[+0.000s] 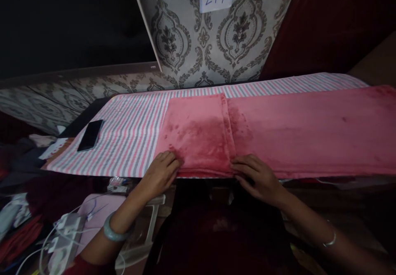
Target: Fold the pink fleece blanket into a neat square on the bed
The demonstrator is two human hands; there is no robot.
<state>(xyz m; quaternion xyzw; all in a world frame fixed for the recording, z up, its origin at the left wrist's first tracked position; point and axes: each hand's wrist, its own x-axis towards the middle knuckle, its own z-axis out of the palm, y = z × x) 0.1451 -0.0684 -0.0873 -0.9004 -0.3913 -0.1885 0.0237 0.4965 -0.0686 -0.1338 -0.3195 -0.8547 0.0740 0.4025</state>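
The cloth (309,130) lies on the sheet (123,134), long axis running left to right, its folded part just beyond the left hand (162,169) and right hand (256,178), the right nearer the long stretch, bent fingers at the near edge, whether pinching I cannot tell.

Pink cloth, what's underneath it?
A striped cloth, showing to the left of the pink cloth and along most of its far edge. The rest underneath is covered, so whether anything else lies between them can't be seen.
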